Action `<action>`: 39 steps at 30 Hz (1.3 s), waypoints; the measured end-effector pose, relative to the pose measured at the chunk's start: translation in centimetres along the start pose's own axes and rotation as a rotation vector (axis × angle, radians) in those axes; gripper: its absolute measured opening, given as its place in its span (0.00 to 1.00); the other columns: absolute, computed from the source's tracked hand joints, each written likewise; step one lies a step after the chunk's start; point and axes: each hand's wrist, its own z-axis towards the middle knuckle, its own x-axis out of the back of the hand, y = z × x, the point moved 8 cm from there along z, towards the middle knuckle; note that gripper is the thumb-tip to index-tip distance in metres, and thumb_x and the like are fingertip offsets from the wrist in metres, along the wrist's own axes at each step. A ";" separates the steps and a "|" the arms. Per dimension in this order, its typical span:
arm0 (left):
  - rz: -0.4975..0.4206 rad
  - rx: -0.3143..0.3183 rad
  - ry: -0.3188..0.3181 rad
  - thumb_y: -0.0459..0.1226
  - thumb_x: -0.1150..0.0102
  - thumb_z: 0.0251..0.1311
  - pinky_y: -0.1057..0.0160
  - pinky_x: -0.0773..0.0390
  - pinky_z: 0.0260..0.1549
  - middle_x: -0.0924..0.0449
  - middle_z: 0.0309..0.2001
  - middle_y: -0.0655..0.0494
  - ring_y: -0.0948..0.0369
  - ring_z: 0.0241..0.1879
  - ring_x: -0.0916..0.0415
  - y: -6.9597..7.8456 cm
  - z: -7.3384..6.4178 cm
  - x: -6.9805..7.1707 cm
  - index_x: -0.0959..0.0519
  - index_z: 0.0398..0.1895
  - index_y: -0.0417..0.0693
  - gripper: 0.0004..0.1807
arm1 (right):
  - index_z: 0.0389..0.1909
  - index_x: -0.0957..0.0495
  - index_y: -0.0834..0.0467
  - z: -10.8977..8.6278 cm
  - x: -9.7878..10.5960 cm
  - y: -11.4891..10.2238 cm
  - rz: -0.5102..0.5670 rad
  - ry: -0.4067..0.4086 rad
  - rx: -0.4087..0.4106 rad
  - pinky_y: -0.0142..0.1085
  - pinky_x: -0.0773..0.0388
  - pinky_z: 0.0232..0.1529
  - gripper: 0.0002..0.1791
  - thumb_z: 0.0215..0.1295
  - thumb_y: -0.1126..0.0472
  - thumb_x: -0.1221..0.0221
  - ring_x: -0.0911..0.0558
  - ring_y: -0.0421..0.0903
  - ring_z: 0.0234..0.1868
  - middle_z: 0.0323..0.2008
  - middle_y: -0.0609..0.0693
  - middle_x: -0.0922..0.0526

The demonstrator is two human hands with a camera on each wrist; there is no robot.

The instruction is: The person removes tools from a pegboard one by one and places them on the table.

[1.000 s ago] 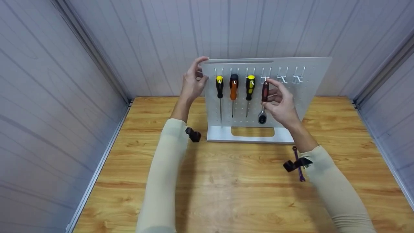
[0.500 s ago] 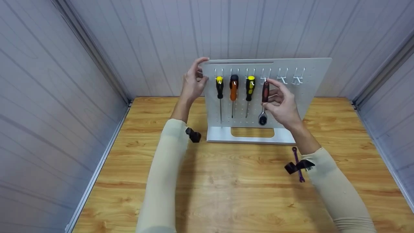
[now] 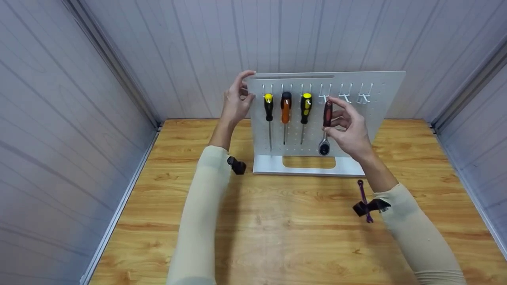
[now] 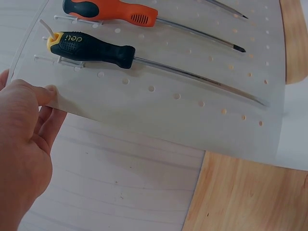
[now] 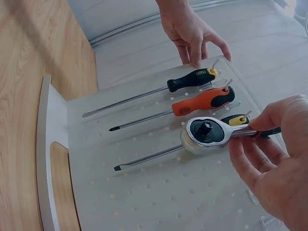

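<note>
A wooden table (image 3: 277,233) fills the lower part of the head view. On it, right of centre, stands a white pegboard (image 3: 378,107). The left hand (image 3: 237,99) is curled round the board's upper left edge, its thumb on the front face. The right hand (image 3: 350,128), right of centre, pinches a ratchet (image 3: 327,114) between thumb and fingertips, held head down before the board. Left of it hang, from left to right, a black screwdriver (image 3: 269,109), an orange screwdriver (image 3: 285,111) and a yellow-black screwdriver (image 3: 305,110). A purple wrench (image 3: 362,192) lies at lower right, partly hidden by a wrist camera (image 3: 361,208). Smallest is the hook (image 3: 324,97) near the ratchet's upper end; whether they touch, I cannot tell.
</note>
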 end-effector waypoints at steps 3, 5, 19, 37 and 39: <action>-0.002 -0.002 0.001 0.23 0.40 0.77 0.56 0.13 0.52 0.15 0.51 0.44 0.55 0.46 0.14 0.0 0.0 0.0 0.26 0.79 0.53 0.32 | 0.82 0.30 0.62 -0.3 0.3 0.0 -0.007 -0.003 0.004 0.29 0.09 0.46 0.43 0.65 0.85 0.37 0.11 0.37 0.41 0.45 0.46 0.15; 0.003 -0.006 0.000 0.23 0.40 0.77 0.57 0.13 0.52 0.15 0.51 0.44 0.55 0.46 0.14 0.0 0.1 0.0 0.26 0.79 0.52 0.32 | 0.82 0.30 0.65 -0.6 0.6 0.1 -0.002 -0.001 0.007 0.28 0.09 0.47 0.43 0.65 0.85 0.37 0.11 0.36 0.40 0.45 0.47 0.15; 0.018 -0.020 0.006 0.23 0.39 0.77 0.59 0.14 0.51 0.14 0.51 0.42 0.55 0.45 0.15 -0.1 0.2 0.0 0.26 0.79 0.52 0.31 | 0.82 0.31 0.67 -2.1 2.9 0.7 -0.014 0.031 -0.011 0.29 0.09 0.47 0.44 0.64 0.87 0.37 0.10 0.36 0.38 0.42 0.44 0.14; 0.002 -0.011 -0.005 0.23 0.40 0.78 0.56 0.13 0.54 0.14 0.54 0.42 0.54 0.48 0.15 0.0 0.3 -0.1 0.27 0.79 0.53 0.31 | 0.82 0.30 0.63 -5.2 6.2 2.3 -0.137 0.014 -0.065 0.25 0.11 0.43 0.44 0.65 0.84 0.34 0.11 0.33 0.40 0.43 0.37 0.14; -0.002 -0.012 -0.005 0.23 0.40 0.78 0.56 0.13 0.54 0.14 0.54 0.43 0.54 0.48 0.14 0.0 0.3 0.0 0.26 0.79 0.53 0.31 | 0.82 0.30 0.62 -5.5 6.6 2.6 -0.145 0.011 -0.069 0.25 0.11 0.43 0.44 0.66 0.83 0.34 0.11 0.33 0.41 0.43 0.37 0.14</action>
